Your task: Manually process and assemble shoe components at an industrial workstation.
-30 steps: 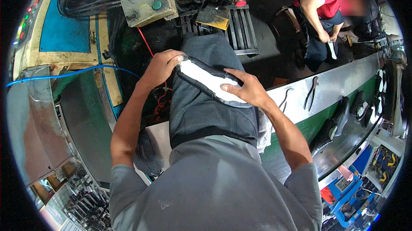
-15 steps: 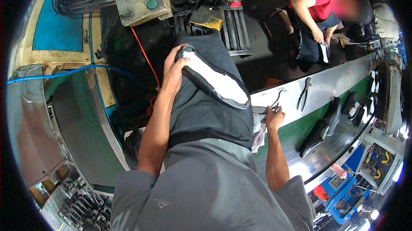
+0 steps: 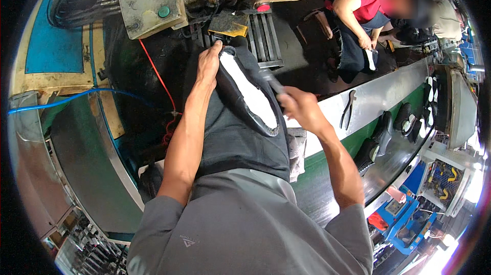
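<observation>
Factory bench, grimy machinery ahead, from my head view: my left hand point(image 3: 208, 64) grips the toe of a black shoe point(image 3: 247, 96) resting sole-up on my lap, while my right hand point(image 3: 302, 109) clenches a hammer point(image 3: 269, 79) over its white sole

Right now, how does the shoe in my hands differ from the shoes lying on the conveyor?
The shoe in hand lies sole-up, showing a white bottom, gripped by the left hand while the right hand holds a tool to it. The conveyor shoes lie untouched and look all dark. Both have dark uppers.
</observation>
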Demonstrator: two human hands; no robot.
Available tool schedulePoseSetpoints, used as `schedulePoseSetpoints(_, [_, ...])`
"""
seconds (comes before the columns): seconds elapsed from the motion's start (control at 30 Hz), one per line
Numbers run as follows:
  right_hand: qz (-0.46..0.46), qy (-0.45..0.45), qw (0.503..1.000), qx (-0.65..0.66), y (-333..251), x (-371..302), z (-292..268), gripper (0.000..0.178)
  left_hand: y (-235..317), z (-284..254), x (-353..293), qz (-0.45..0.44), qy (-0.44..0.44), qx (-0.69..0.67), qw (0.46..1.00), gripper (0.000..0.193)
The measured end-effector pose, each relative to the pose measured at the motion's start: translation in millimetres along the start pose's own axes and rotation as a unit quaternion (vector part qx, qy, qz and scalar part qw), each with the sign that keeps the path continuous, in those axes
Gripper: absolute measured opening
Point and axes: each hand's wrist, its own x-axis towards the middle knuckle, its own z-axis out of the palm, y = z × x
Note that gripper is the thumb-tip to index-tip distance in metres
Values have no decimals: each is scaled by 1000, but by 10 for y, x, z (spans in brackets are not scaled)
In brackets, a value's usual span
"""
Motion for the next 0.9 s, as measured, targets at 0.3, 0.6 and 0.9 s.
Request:
schedulePoseSetpoints(0.3, [-121,-30,832,-541,-592,619,475,38,-80,68,34,28,-5,13,1000,47])
schedulePoseSetpoints(0.6, [-110,-2,815,-568,-602,565,643,42,27,149,-42,14,23,-2,1000,43])
schedulePoseSetpoints(0.9, [-53,-5,824,-563,-855,759,922,23,-163,-8,113,53,26,-11,998,37])
